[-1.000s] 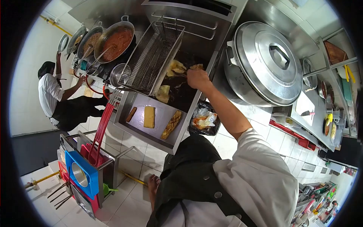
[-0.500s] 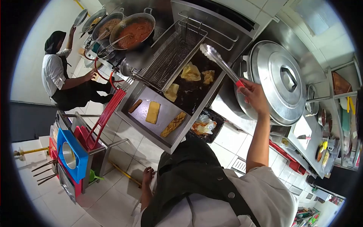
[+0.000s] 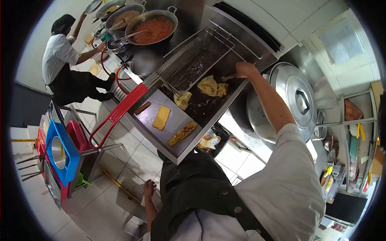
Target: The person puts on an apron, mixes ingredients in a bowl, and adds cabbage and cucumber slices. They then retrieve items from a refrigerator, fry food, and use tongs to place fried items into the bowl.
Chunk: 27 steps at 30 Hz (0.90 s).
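My right hand (image 3: pixel 244 70) reaches over the fryer's far right side, closed around a pair of tongs (image 3: pixel 228 77). The tongs' metal end points left, close to pieces of pale yellow fried food (image 3: pixel 209 86) in the dark oil (image 3: pixel 207 103). Another yellow piece (image 3: pixel 183 100) lies by the near corner of the wire fry basket (image 3: pixel 197 62). On the metal draining tray (image 3: pixel 155 142) rest a small brown stick, a flat yellow slab (image 3: pixel 161 117) and a scored golden piece (image 3: pixel 182 133). My left hand (image 3: pixel 149 188) hangs low by my apron, loosely open and holding nothing.
A large lidded pot (image 3: pixel 287 100) stands right of the fryer. Red basket handles (image 3: pixel 124 108) jut out to the left. A pan of red sauce (image 3: pixel 155 32) sits on the stove, where another person (image 3: pixel 64 52) works. A cart carries a blue tub (image 3: pixel 60 154).
My right hand has moved left and away from me over the fryer, lowering the tongs from above the pot side toward the oil. The camera view has shifted slightly.
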Motion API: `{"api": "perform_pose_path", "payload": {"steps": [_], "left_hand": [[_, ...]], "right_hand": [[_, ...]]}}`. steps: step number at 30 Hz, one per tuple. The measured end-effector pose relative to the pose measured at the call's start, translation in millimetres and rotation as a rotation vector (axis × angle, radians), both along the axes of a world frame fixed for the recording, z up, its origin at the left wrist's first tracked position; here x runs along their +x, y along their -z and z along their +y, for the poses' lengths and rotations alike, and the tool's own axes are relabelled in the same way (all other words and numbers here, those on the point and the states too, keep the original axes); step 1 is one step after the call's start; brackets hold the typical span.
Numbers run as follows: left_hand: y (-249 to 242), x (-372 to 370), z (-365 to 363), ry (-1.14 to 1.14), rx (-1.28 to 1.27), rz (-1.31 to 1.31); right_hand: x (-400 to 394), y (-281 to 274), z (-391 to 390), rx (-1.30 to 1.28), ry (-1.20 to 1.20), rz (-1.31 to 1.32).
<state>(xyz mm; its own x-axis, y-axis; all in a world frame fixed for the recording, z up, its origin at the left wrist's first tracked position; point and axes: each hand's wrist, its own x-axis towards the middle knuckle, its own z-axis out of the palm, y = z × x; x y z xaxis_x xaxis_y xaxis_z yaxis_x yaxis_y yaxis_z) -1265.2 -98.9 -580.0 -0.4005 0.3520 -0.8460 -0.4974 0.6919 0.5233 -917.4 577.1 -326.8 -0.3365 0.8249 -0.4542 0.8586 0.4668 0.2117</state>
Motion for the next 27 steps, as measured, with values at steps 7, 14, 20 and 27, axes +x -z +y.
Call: {"api": "perform_pose_path", "payload": {"steps": [7,14,20,27], "left_hand": [[-8.8,32.0,-80.8,-0.089,-0.136,-0.094],[-16.4,29.3,-84.8,0.014,-0.150,-0.056],[-47.0,-1.3,-21.9,0.129,-0.047,0.038],[-55.5,-1.1,-7.8,-0.114,-0.170,-0.060]], "right_hand": [[-7.0,32.0,16.8,-0.124,-0.111,-0.095],[7.0,31.5,28.4,-0.497,0.129,-0.140],[0.1,1.4,-0.4,-0.544,0.060,-0.052],[6.9,11.2,-6.5,-0.356,0.185,-0.054]]}}
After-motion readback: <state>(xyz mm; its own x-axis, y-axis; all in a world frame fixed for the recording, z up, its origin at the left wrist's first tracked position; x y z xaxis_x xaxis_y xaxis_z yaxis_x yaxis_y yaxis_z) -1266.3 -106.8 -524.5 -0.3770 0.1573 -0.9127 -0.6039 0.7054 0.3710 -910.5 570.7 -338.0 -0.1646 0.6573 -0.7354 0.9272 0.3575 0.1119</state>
